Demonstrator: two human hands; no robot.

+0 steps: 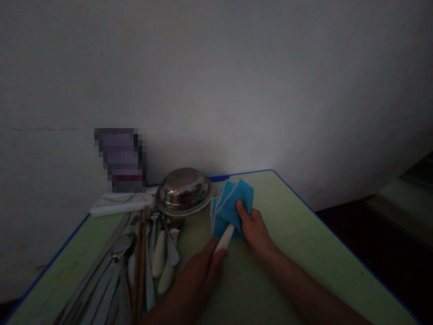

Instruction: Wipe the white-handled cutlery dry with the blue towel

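My left hand (pixel 206 266) is closed around a white handle (pixel 224 240) that points up and away over the table. The far end of this utensil is covered by a folded blue cloth (pixel 233 205), so its kind is hidden. With the thumb pressed on top, my right hand (pixel 254 225) grips the cloth around that covered end. Left of my hands lie forks (pixel 175 228) with pale handles, close to a pair of wooden chopsticks (pixel 140 266) and several metal spoons (pixel 122 246).
An upside-down metal bowl (pixel 185 189) sits at the back of the green table (pixel 304 253), near the wall (pixel 216 90). Left of it lies a white flat packet (pixel 118 202), with a blurred-out upright object (pixel 122 158) behind. Blue edging (pixel 297 193) runs round the tabletop.
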